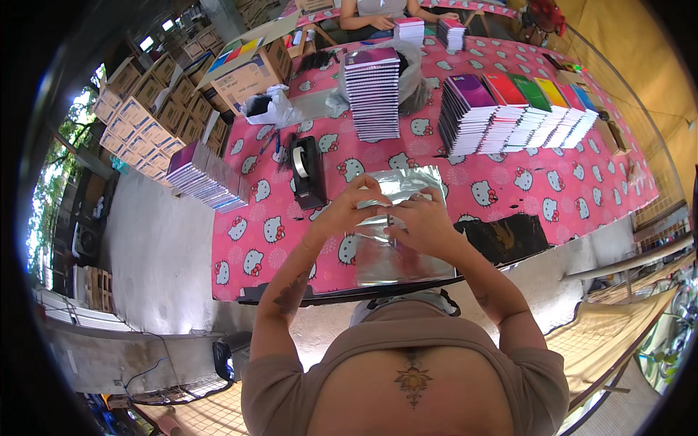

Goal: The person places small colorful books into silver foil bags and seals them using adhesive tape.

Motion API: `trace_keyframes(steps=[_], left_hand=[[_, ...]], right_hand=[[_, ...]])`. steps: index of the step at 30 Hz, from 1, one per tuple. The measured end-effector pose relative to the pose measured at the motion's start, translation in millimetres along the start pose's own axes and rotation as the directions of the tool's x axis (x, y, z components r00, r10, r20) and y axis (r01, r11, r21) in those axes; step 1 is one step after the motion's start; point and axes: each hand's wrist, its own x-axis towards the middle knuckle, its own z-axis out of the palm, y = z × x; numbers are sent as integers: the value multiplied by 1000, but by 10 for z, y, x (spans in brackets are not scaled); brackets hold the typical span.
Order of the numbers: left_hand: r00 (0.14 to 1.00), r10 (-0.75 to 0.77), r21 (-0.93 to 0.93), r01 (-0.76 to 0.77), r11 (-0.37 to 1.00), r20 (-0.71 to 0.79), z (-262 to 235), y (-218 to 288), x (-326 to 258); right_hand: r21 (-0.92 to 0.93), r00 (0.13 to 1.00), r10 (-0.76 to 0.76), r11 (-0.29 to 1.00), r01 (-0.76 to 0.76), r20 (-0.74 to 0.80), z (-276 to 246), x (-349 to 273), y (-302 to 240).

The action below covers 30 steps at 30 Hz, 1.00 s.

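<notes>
Shiny, see-through film (407,267) noted flat on the bench (289,248), close to the front edge, directly before the wearer. Both hands are placed over its middle, nearly meeting. Left hand (360,206): fingers bent, thumb and forefinger drawn close, tips brought down to the film. Right hand (423,224): fingers curled downward, back of hand turned up, tips pointed toward the left hand's. Grip appears narrow on both sides; whether the film is pinched or only pressed cannot be told, as the fingertips are partly hidden and obscured by glare.

The bench is covered in pink cloth printed with white cat faces. A black tape dispenser (310,174) is set to the left of the film, with pens (270,142) lying beyond it. A tall stack of spiral notebooks (373,98) is stood behind the film, a plastic bag (412,83) just beside it. To the right, a row of notebook stacks (512,116) is ranged, covers purple, red, green, yellow and blue among them. A dark patch (505,238) is seen right of the film. Another notebook pile (207,180) is placed at the left edge.

Across the bench, two small notebook stacks (429,33) are seen near a co-worker's hands (382,23).
</notes>
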Motion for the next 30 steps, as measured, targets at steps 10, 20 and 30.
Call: trace_keyframes(steps=[10, 20, 30], left_hand=[[972, 233, 298, -233, 926, 36, 193, -66, 297], [963, 72, 317, 14, 948, -259, 818, -189, 500], [882, -454, -274, 470, 839, 124, 523, -507, 48]], right_hand=[[340, 994, -21, 939, 58, -111, 466, -562, 864], [445, 983, -104, 881, 163, -153, 676, -565, 780], [917, 940, 151, 218, -335, 307, 681, 75, 1138]])
